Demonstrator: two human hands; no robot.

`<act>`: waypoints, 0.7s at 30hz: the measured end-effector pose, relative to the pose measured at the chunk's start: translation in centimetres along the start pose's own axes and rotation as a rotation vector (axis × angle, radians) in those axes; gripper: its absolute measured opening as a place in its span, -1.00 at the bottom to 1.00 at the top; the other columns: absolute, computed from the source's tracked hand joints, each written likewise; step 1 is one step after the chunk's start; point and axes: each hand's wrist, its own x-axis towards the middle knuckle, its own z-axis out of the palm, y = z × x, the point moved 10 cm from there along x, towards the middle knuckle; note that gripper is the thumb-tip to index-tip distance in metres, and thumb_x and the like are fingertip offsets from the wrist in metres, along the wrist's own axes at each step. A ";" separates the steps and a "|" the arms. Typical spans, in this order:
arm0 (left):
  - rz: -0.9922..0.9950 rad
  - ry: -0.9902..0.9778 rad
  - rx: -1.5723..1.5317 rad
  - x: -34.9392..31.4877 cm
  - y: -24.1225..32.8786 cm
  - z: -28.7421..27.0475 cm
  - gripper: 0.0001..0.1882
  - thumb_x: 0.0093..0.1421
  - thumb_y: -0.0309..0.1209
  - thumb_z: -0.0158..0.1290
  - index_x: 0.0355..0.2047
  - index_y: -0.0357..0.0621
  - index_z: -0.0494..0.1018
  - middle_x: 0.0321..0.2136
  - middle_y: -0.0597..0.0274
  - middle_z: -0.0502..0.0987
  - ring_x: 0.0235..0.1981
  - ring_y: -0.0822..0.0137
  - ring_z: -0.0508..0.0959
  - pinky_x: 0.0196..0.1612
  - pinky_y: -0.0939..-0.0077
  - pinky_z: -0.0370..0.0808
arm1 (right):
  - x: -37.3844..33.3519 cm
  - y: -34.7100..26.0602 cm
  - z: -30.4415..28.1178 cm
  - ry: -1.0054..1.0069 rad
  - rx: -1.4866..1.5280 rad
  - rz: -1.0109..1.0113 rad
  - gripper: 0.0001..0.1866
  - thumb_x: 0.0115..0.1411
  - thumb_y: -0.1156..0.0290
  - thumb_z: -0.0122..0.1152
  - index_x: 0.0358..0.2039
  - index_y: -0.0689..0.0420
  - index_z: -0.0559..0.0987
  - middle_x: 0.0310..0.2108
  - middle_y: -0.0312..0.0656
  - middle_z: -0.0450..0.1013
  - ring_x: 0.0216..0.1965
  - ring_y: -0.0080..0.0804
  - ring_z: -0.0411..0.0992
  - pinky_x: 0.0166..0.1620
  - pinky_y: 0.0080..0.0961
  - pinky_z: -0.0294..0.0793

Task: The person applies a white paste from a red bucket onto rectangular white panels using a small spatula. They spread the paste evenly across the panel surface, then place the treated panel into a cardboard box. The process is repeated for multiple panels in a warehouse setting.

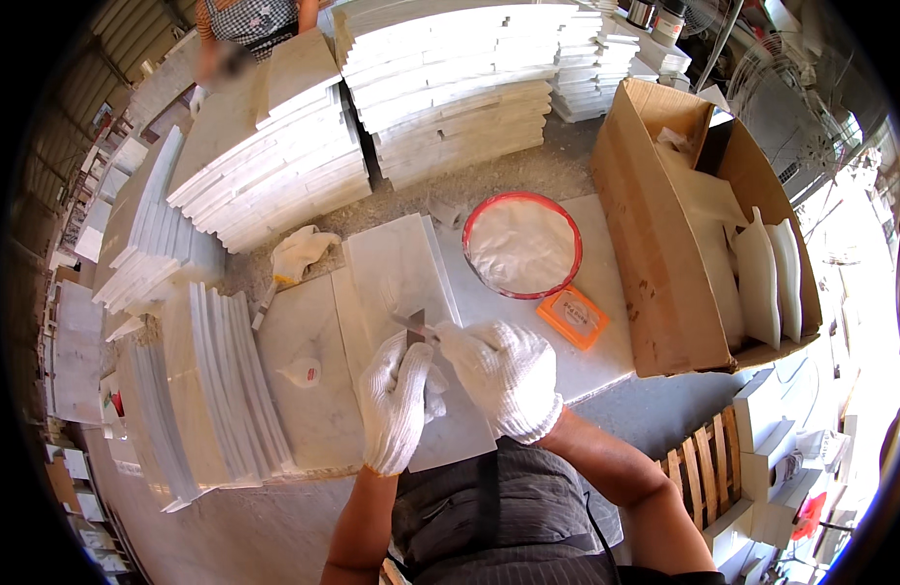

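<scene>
Both my hands wear white knit gloves and meet above a pale marble tile (390, 258) on the bench. My left hand (394, 402) is closed round a scraper (416, 322), whose dark metal blade points up. In my right hand (507, 378), closed too, is a thin putty knife (411, 325), its narrow blade lying against the scraper; the handles are mostly hidden by the gloves. Just beyond my right hand stands a round red-rimmed tub (521, 244) with white, wrinkled contents. Beside it lies a flat orange box (573, 318).
A tall cardboard box (621, 234) with white sheets stands at right. Stacked tiles (450, 88) rise at the back, and upright tiles (231, 380) lean at left. A spare glove (302, 253) and a small white bottle (302, 371) lie left. Another person (260, 24) stands behind the stacks.
</scene>
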 end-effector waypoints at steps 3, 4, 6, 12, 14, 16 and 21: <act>0.001 -0.057 0.016 0.0 0.0 0.1 -0.75 0.36 -0.33 0.05 -0.08 -0.25 0.50 -0.67 0.33 0.45 -0.76 0.56 0.35 -0.70 0.65 0.27 | -0.5 1.4 2.1 -0.147 -0.096 0.106 -0.64 0.02 0.49 0.30 -0.10 0.06 0.65 -0.38 -0.16 0.52 -0.43 -0.21 0.52 -0.44 -0.30 0.49; -0.008 -0.073 0.008 -0.1 -0.1 -0.1 -0.74 0.37 -0.35 0.04 -0.06 -0.27 0.48 -0.65 0.29 0.47 -0.76 0.53 0.35 -0.68 0.63 0.30 | -0.4 2.2 2.3 -0.185 -0.208 0.111 -0.71 0.06 0.48 0.28 -0.15 0.07 0.67 -0.38 -0.12 0.52 -0.38 -0.16 0.53 -0.38 -0.28 0.51; -0.025 -0.113 -0.089 0.0 -0.1 -0.1 -0.71 0.39 -0.36 0.00 -0.01 -0.31 0.44 -0.60 0.21 0.50 -0.72 0.46 0.41 -0.62 0.56 0.39 | 0.0 4.5 1.4 -0.132 -0.093 0.235 -0.73 0.08 0.49 0.27 -0.16 0.09 0.67 -0.33 -0.10 0.54 -0.37 -0.11 0.53 -0.34 -0.25 0.52; -0.018 -0.190 -0.298 0.8 -0.9 -0.5 -0.57 0.40 -0.37 -0.07 0.19 -0.36 0.27 -0.26 -0.07 0.60 -0.33 0.13 0.65 -0.26 0.28 0.61 | 0.4 9.7 -4.5 0.021 -0.106 0.318 -0.75 0.20 0.44 0.16 -0.11 0.03 0.65 -0.20 -0.11 0.54 -0.16 -0.06 0.51 -0.09 -0.24 0.51; 0.018 -0.174 -0.253 0.7 -0.5 -0.3 -0.59 0.40 -0.39 -0.07 0.18 -0.36 0.27 -0.25 -0.07 0.60 -0.31 0.13 0.65 -0.26 0.29 0.61 | -0.2 12.0 -5.8 0.023 -0.219 0.386 -0.74 0.21 0.42 0.15 -0.10 0.02 0.65 -0.18 -0.13 0.52 -0.14 -0.09 0.49 -0.08 -0.24 0.49; 0.050 -0.165 -0.226 0.7 -0.4 -0.3 -0.61 0.40 -0.42 -0.07 0.16 -0.37 0.28 -0.24 -0.07 0.60 -0.29 0.14 0.66 -0.26 0.30 0.62 | -0.2 13.5 -6.2 -0.054 -0.272 0.464 -0.75 0.21 0.40 0.15 -0.11 0.00 0.65 -0.19 -0.15 0.51 -0.14 -0.11 0.48 -0.09 -0.22 0.48; 0.073 -0.142 -0.229 0.4 -0.4 -0.2 -0.69 0.39 -0.48 -0.04 0.09 -0.37 0.32 -0.22 -0.09 0.60 -0.27 0.17 0.66 -0.21 0.32 0.63 | 0.2 15.6 -4.9 -0.155 -0.353 0.427 -0.71 0.18 0.42 0.16 -0.08 -0.04 0.63 -0.25 -0.16 0.49 -0.20 -0.11 0.46 -0.15 -0.20 0.47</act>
